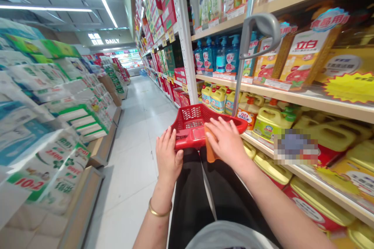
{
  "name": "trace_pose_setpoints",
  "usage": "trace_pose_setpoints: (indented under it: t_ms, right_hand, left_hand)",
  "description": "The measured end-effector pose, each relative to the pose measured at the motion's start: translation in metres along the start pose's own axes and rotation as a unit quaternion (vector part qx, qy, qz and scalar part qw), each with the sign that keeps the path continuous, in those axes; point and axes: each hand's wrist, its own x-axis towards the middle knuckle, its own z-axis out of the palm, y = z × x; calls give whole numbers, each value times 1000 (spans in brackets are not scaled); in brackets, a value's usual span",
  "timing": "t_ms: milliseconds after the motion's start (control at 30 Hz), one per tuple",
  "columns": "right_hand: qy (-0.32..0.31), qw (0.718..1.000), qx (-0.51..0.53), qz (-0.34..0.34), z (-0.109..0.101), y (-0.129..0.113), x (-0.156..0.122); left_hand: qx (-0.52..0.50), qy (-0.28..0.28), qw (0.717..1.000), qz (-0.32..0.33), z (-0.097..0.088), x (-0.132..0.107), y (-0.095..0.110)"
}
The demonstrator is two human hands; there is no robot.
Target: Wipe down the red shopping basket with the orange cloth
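A red plastic shopping basket (pixel 193 122) sits in front of me at waist height, with a grey metal pull handle (pixel 260 27) rising from its far right side. My left hand (pixel 168 151) grips the basket's near left rim. My right hand (pixel 224 140) lies across the right rim, pressing a flat orange item (pixel 210 146) against the basket. The orange item's upper part is hidden under that hand. A bracelet circles my left wrist. Dark trousers show below the basket.
Shelves on the right hold pump bottles of blue liquid soap (pixel 224 56) and yellow jugs of cooking oil (pixel 273 122). Stacked tissue packs (pixel 49 124) line the left side. A white tiled aisle (pixel 131 151) runs ahead between them.
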Motion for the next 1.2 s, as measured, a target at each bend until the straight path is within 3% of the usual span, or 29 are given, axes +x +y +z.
trace_pose_setpoints:
  t_ms: [67,133,233,333,433,533,700,767,867,1000,1067,1133,1200]
  right_hand:
    - [15,999,-15,48,-9,22,0]
    - [39,996,-28,71,-9,23,2]
    - [60,997,-24,30,12,-16,2]
    - [42,995,15,-90,42,-68,-1]
    - [39,988,41,-147,57,-92,-4]
    - [34,991,40,-122,45,-74,-5]
    - [40,998,-13,54,2,4,1]
    - [54,992,-38,105,-5,20,5]
    - [70,991,-53,103,4,4,7]
    - [36,998,-2,-55,34,-60,7]
    - [22,994,24,-102,42,-82,9]
    - [17,993,37,-109,41,-83,10]
    - [18,995,33,-91,33,-65,9]
  left_hand:
    - [-3,9,1000,-5,1,0,3]
    - [-3,16,1000,-10,2,1,4]
    - [1,13,1000,-13,2,0,2]
    - [-3,6,1000,-5,0,-1,-5]
    - [-24,-1,1000,11,-5,-1,-10]
    - [-26,-12,999,14,-7,-1,-8]
    - [-28,-2,1000,-4,-3,-3,0]
    - [-32,1,999,-11,-1,-4,2]
    - [-31,17,999,-17,2,-5,2]
    - [-27,24,999,-9,1,-6,-1]
    - [-27,10,1000,-3,-2,-6,-3]
    - [-30,-11,999,-1,-5,-6,-4]
    - [-32,-22,999,-3,-6,-5,-3]
